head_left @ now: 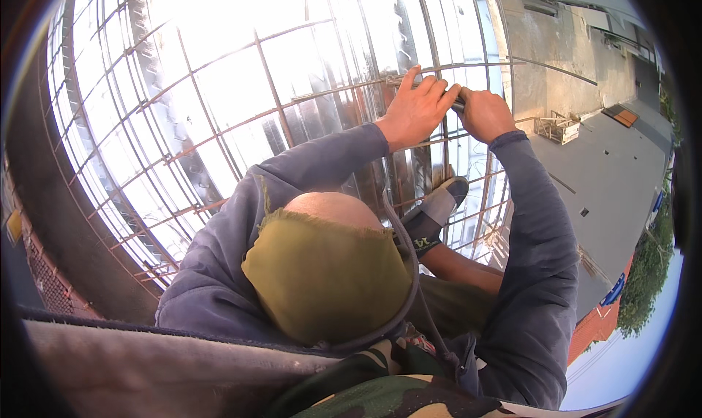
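Your left hand (pixel 415 109) is fingers-spread, pressed over a dark tool (pixel 456 105) at a rebar crossing; right hand (pixel 485 114) is fisted tight on the tool's handle. Both sit far-right on the rebar grid (pixel 219 125), w/ shiny corrugated sheet (pixel 344 23) behind. Shoe (pixel 437 209) braced on a bar below. Progress: grid looks mostly up; can't tell which ties are done.

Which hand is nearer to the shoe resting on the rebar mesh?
Right. The right hand grips the bar almost directly above the shoe. The left hand holds the same bar beside it, further to the left and a bit further from the shoe.
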`<state>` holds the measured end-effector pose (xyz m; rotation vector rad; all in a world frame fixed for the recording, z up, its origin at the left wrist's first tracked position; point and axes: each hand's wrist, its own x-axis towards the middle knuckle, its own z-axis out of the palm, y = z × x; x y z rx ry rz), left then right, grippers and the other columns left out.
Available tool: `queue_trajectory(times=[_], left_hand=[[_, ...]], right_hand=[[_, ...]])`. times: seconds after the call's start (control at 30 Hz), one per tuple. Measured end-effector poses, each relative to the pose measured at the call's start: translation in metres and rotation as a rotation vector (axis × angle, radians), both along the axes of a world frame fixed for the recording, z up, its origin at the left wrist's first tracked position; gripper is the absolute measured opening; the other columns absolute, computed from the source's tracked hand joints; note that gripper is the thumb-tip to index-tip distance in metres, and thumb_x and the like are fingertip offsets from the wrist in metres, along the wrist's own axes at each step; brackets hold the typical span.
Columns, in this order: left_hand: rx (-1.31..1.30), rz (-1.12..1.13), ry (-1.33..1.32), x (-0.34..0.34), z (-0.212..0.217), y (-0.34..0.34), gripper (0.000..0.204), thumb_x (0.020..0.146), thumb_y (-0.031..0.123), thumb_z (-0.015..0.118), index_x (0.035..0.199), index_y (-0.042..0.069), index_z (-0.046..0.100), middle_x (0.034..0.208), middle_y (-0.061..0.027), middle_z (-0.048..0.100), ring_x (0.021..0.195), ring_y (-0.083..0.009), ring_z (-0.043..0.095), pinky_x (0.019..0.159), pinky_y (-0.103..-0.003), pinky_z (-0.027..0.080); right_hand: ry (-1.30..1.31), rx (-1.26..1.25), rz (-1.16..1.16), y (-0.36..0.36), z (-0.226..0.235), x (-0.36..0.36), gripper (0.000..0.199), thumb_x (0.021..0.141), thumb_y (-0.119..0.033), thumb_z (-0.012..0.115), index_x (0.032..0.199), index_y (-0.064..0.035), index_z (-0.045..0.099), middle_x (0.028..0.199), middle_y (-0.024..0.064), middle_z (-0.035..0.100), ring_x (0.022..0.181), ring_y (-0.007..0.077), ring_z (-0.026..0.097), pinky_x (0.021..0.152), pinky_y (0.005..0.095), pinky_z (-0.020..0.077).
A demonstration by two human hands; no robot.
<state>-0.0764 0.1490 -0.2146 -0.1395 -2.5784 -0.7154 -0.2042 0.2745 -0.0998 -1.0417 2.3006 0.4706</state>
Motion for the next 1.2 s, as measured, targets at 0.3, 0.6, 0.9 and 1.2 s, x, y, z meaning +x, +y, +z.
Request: queue_trajectory(times=[0.3,0.6,0.9,1.2], left_hand=[[0.296,-0.291,-0.487,-0.028,0.029,-0.033,0.025,0.072,0.021,0.074,0.092,0.006,0.071,0.08,-0.0132,0.076,0.077,-0.037,0.075,0.068,-0.05,0.059],[0.337,-0.049,0.006,-0.001,0.018,-0.004,0.034,0.073,0.011,0.076,0.105,0.01,0.066,0.088,-0.0047,0.064,0.085,-0.0277,0.067,0.074,-0.041,0.047],[0.226,-0.142,-0.221,-0.01,0.004,-0.002,0.007,0.074,0.018,0.074,0.076,0.011,0.074,0.074,-0.0084,0.074,0.073,-0.0297,0.074,0.066,-0.043,0.055],[0.184,-0.344,-0.439,-0.01,0.026,-0.022,0.022,0.07,0.025,0.079,0.087,0.011,0.078,0.074,-0.0102,0.075,0.073,-0.034,0.074,0.067,-0.045,0.057]], right_hand=[[0.165,-0.095,0.121,-0.021,0.049,0.048,0.036,0.09,-0.023,0.077,0.118,-0.0074,0.06,0.09,0.0107,0.071,0.086,0.0329,0.072,0.078,0.0482,0.0559],[-0.15,-0.005,-0.105,-0.009,0.023,0.026,0.015,0.093,-0.019,0.066,0.101,-0.0059,0.069,0.085,0.018,0.075,0.08,0.041,0.075,0.076,0.052,0.0592],[-0.017,0.187,-0.113,-0.029,0.031,0.052,0.029,0.086,-0.026,0.073,0.1,-0.0001,0.076,0.096,0.0238,0.078,0.093,0.0413,0.077,0.087,0.0503,0.061],[-0.336,0.153,-0.221,-0.01,0.008,0.035,0.039,0.086,-0.035,0.08,0.084,0.0042,0.076,0.083,0.0239,0.076,0.079,0.0381,0.077,0.074,0.0471,0.0615]])
